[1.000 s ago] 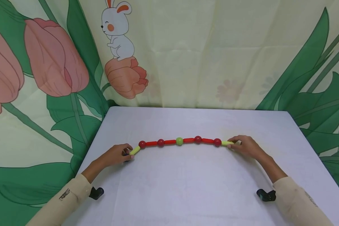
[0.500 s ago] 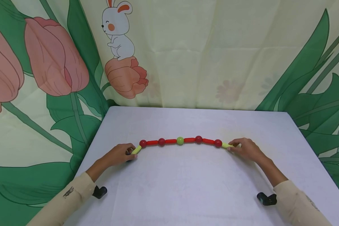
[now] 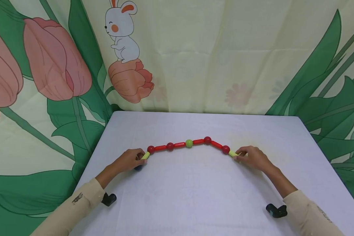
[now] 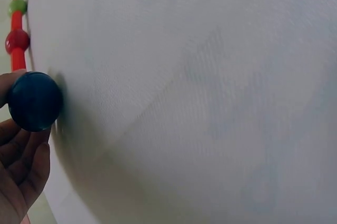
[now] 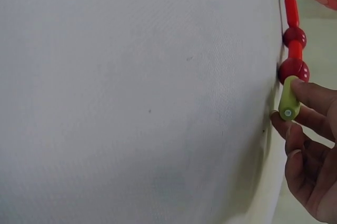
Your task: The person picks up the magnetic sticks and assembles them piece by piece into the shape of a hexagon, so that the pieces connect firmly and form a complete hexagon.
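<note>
A chain of red rods (image 3: 198, 141) joined by dark red balls (image 3: 207, 140), with one green ball (image 3: 189, 143) midway, spans between my two hands. My left hand (image 3: 129, 160) pinches the left end, where a yellow-green rod (image 3: 146, 155) meets a dark blue ball (image 4: 36, 101). At the other end my right hand (image 3: 255, 158) pinches another yellow-green rod (image 5: 289, 100) between thumb and fingers; its free tip shows a small pale dot. The chain arches away from me, with a sharp bend at the red ball right of the green one. Fingers partly cover both end rods.
A white-covered table (image 3: 191, 190) lies under the chain. Behind it hangs a cloth (image 3: 191, 59) printed with tulips, leaves and a rabbit. Black wrist devices (image 3: 276, 210) stick out from both sleeves.
Both hands have drawn closer together, the left moving right and the right slightly left. The chain, nearly flat before, now arches higher and bends at its right part.
</note>
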`<action>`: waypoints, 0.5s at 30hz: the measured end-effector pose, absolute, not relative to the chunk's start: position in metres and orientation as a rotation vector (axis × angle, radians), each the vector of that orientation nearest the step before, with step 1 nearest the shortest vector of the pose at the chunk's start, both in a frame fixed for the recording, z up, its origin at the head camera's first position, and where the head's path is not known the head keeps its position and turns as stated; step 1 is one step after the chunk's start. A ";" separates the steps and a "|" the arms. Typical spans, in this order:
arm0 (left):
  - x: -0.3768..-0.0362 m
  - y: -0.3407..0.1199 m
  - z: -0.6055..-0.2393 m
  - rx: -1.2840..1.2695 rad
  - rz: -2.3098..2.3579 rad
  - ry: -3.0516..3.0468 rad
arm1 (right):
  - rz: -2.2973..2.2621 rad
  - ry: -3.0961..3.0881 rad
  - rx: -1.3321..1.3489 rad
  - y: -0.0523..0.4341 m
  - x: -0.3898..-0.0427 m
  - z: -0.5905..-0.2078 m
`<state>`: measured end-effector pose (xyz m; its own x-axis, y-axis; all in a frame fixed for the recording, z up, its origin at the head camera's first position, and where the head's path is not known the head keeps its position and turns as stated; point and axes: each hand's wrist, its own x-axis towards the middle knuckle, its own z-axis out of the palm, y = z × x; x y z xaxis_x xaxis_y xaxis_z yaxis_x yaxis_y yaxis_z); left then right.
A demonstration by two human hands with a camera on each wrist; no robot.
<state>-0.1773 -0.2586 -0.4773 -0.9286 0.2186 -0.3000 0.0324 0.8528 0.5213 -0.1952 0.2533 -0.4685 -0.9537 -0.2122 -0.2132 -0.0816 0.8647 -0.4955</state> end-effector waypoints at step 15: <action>-0.186 -0.226 -0.480 0.190 0.766 2.711 | -0.838 2.708 -0.200 0.215 -0.189 -0.471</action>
<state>-0.1860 -0.2263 -0.4796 -0.9409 0.2110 -0.2649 0.0411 0.8476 0.5291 -0.1888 0.2149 -0.4709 -0.9458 -0.2182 -0.2406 -0.0441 0.8202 -0.5703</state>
